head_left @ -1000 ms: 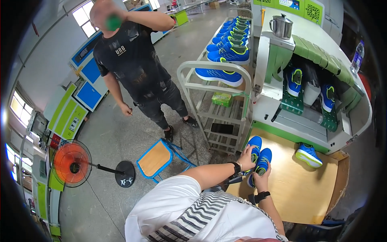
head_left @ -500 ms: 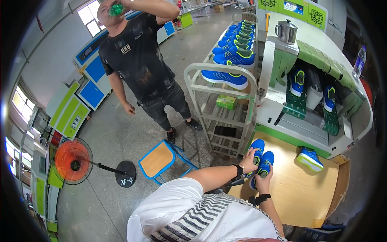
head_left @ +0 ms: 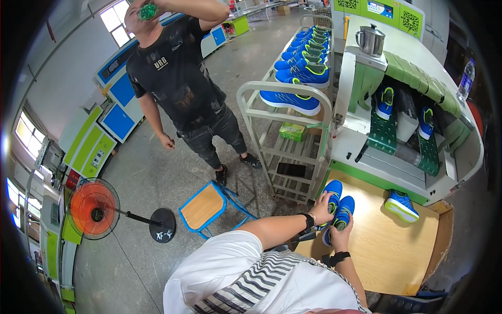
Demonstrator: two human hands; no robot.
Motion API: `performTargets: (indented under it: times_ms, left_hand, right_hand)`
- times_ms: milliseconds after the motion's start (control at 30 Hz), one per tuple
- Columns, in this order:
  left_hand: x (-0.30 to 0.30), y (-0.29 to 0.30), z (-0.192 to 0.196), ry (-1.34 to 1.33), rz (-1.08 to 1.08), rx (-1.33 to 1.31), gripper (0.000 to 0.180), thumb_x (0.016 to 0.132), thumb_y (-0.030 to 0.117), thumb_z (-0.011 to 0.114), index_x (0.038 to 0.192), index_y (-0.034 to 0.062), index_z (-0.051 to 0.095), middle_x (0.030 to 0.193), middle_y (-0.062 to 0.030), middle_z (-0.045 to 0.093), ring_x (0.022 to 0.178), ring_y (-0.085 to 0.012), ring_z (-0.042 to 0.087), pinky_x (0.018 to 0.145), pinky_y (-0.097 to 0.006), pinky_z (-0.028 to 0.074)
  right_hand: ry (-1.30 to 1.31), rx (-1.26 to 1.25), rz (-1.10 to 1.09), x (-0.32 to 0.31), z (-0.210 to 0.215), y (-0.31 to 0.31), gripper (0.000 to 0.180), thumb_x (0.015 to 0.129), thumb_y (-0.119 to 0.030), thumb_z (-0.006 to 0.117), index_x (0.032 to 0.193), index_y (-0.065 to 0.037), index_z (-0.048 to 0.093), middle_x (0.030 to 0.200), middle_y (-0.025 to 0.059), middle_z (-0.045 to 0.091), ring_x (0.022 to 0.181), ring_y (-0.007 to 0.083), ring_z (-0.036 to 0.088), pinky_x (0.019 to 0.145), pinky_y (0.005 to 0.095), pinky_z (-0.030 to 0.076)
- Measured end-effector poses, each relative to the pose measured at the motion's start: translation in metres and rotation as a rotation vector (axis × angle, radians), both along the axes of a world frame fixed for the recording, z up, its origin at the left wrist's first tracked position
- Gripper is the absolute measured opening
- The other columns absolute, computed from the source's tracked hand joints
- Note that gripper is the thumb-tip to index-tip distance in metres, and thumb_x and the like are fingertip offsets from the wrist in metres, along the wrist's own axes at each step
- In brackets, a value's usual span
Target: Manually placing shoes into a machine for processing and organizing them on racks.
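My left hand grips a blue shoe with a green-trimmed collar, and my right hand grips a second blue shoe right beside it. Both shoes stand side by side, toes away from me, over the left edge of the wooden worktable. A third blue shoe lies alone farther right on the table, at the foot of the green and white machine. Two more blue shoes sit upright inside the machine's opening.
A metal rack cart with a row of blue shoes on top stands left of the machine. A person in black drinks from a green bottle behind it. A blue-framed stool and an orange floor fan stand on the floor at left.
My hands keep their hold on the pair of shoes at the table's edge. The person in black has raised the green bottle to drink. My view has shifted slightly.
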State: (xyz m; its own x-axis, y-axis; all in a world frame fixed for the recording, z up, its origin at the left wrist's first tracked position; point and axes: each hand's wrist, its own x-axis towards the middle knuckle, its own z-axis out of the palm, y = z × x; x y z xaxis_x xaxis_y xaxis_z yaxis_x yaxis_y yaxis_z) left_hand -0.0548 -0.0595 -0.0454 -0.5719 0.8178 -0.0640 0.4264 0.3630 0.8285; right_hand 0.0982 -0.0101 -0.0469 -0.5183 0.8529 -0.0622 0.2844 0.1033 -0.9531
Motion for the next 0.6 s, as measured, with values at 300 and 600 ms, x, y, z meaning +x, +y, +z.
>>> performTargets:
  times_ms: [300, 600]
  left_hand:
    - [-0.0014, 0.0015, -0.0007, 0.002, 0.006, -0.006, 0.092, 0.067, 0.018, 0.075, 0.145, 0.0099, 0.026, 0.151, -0.03, 0.021, 0.141, -0.0445, 0.022, 0.115, -0.046, 0.024]
    - [-0.0025, 0.0009, -0.002, 0.004, -0.004, -0.016, 0.091, 0.069, 0.017, 0.074, 0.146, 0.0116, 0.025, 0.152, -0.0286, 0.019, 0.142, -0.0438, 0.019, 0.115, -0.046, 0.023]
  right_hand:
    - [0.005, 0.021, 0.0, -0.0006, -0.0058, 0.0022, 0.086, 0.068, 0.002, 0.068, 0.144, -0.003, 0.027, 0.143, 0.0217, 0.032, 0.134, 0.037, 0.034, 0.113, 0.0404, 0.029]
    - [0.014, 0.017, -0.005, -0.0009, -0.0071, 0.002, 0.085, 0.068, 0.0, 0.069, 0.143, -0.003, 0.028, 0.141, 0.0223, 0.035, 0.131, 0.0373, 0.037, 0.111, 0.0409, 0.03]
